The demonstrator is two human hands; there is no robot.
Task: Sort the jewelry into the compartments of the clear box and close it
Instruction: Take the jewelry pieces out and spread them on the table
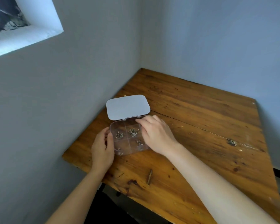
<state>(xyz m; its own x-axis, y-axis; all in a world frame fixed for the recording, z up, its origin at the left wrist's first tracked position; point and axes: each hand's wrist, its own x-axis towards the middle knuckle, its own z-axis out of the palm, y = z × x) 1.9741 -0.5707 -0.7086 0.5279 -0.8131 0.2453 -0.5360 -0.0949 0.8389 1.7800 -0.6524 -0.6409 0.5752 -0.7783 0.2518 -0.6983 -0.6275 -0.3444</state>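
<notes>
A person's left hand gripped the left edge of the clear box, which sat on the wooden table with its lid standing open. Jewelry lay in several compartments. The right hand hovered over the box's right side, fingers curled; whether it held anything could not be told.

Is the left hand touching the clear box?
Touching. The head view shows the left hand pressed against the left wall of the clear box, thumb on its edge, no gap.
</notes>
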